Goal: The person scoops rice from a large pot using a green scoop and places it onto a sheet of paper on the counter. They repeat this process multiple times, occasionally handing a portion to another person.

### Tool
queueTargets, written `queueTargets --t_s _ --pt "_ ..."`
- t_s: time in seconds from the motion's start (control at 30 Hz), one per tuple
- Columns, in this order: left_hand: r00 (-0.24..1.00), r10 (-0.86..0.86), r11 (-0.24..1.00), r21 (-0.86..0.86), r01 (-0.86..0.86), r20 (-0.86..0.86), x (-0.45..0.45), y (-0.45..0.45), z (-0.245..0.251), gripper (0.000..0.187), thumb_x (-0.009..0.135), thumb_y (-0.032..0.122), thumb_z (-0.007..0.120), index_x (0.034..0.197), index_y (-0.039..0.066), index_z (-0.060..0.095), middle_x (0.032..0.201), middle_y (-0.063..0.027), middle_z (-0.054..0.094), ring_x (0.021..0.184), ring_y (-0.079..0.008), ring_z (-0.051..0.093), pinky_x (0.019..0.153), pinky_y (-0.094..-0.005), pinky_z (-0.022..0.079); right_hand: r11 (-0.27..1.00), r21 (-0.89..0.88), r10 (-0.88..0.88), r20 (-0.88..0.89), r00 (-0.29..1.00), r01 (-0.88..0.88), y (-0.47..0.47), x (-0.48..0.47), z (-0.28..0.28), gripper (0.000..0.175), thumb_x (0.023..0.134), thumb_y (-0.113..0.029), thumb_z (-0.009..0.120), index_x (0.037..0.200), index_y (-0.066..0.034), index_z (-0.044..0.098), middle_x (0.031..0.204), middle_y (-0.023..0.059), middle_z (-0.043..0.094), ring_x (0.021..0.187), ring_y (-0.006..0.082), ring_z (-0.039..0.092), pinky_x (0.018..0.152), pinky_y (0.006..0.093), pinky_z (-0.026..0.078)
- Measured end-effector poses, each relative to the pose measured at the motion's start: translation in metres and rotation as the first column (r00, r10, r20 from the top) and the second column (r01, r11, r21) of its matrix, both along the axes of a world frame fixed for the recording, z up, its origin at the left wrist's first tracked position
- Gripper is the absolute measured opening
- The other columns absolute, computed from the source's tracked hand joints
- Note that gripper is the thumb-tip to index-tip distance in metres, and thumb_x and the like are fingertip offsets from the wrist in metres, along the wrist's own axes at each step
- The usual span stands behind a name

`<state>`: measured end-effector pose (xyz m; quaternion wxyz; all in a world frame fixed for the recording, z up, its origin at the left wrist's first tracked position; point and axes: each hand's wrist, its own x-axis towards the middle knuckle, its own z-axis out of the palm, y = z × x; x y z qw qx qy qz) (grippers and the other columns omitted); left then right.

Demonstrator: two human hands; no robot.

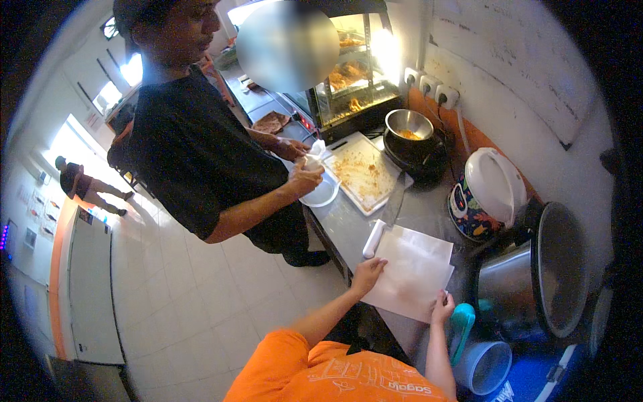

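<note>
Sheets of pale paper (409, 274), at least two and overlapping, lie over the front of the metal counter (337, 221). My left hand (369, 276) pinches their left edge, and my right hand (442, 306) grips the lower right corner. Just beyond the paper is a large knife, its white handle (374, 239) near my left hand and its broad blade (395, 201) reaching the cutting board. Crumbs and orange-brown smears cover that white cutting board (364, 173). Beside my right hand is a turquoise plastic scoop (463, 321).
At left a co-worker (201, 151) holds something white over a pale bowl (321, 193). A lit food display case (346, 75) stands behind. Along the wall are a steel bowl (409, 123), a rice cooker (485, 196) and a large metal pot (507, 281). A clear plastic tub (485, 369) sits lower right.
</note>
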<state>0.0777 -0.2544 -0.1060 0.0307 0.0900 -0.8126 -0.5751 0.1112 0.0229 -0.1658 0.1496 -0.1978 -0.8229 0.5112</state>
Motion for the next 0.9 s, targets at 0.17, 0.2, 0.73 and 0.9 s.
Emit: queueTargets --t_s 0.17,0.2,0.73,0.9 --pt "0.974 0.148 0.989 0.046 -0.142 -0.173 0.008 0.0 -0.02 0.032 0.094 0.03 0.056 0.107 0.002 0.063 0.099 -0.0195 0.066 0.085 -0.0306 0.066 0.074 -0.0374 0.051 0.999 0.007 0.049 -0.176 0.983 -0.048 0.016 -0.002 -0.04 0.025 0.093 -0.025 0.059 0.099 -0.0007 0.059 0.088 0.0067 0.062 0.079 0.0159 0.057 0.074 0.03 0.047" --pt "0.964 0.181 0.983 0.076 -0.169 -0.194 0.022 -0.008 -0.03 0.03 0.096 0.026 0.053 0.115 0.003 0.059 0.111 -0.0209 0.062 0.095 -0.034 0.063 0.083 -0.0389 0.049 1.0 -0.006 0.014 -0.22 0.975 -0.015 0.016 0.001 -0.049 0.025 0.094 -0.025 0.058 0.102 -0.001 0.057 0.092 0.0076 0.061 0.082 0.0167 0.056 0.077 0.0307 0.047" --pt "0.596 -0.071 0.885 -0.225 0.408 0.8 0.281 -0.185 -0.203 0.043 0.082 0.033 0.057 0.113 0.003 0.064 0.112 -0.0193 0.064 0.106 -0.0341 0.061 0.09 -0.045 0.047 0.995 0.083 -0.04 -0.232 0.972 0.061 0.013 0.016 -0.059 0.034 0.101 -0.03 0.044 0.104 0.0017 0.054 0.093 0.0158 0.06 0.084 0.0265 0.057 0.076 0.0366 0.046" --pt "0.711 0.124 0.933 -0.326 0.155 0.693 0.234 -0.158 -0.201 0.041 0.082 0.034 0.055 0.108 0.004 0.066 0.109 -0.0179 0.066 0.102 -0.0336 0.063 0.088 -0.0428 0.049 1.0 0.026 0.001 -0.231 0.973 0.005 0.02 0.014 -0.062 0.038 0.102 -0.031 0.042 0.108 0.0047 0.053 0.102 0.0222 0.06 0.09 0.0328 0.057 0.081 0.0402 0.045"
